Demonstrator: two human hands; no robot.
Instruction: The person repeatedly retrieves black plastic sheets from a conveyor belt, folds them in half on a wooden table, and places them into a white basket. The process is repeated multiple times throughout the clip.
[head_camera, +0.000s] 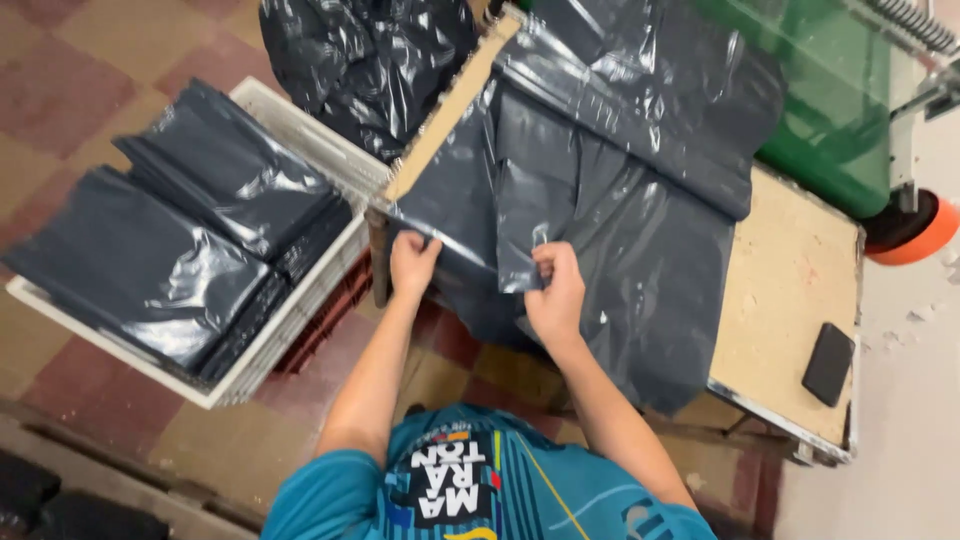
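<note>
- Gripping with both hands the dark grey plastic bags (600, 220), a glossy pile draped across the worktable (790, 290) and hanging over its near edge
- Left hand (412, 262) at the near left corner of the worktable, fingers closed on the bag edge just below the cardboard strip (455, 105)
- Right hand (556, 292) just beside it along the near edge, thumb and fingers pinched on a fold of one bag, lifting this fold a little from the layer under it
- Both hands near each other, not touching, forearms reaching up from a teal printed shirt (470, 485)
- Cardboard strip lying slanted along the left edge of the worktable, with more crumpled dark plastic (365, 60) beyond it
- White crate (300, 290) to the left of the worktable, standing on the tiled floor (70, 50) and filled with flat stacks of folded dark bags (180, 240)
- Small black flat object (828, 363) resting near the right near corner, on the bare wooden top
- Green machine body (830, 100) behind the far right edge, with an orange round part (925, 232) beside it
</note>
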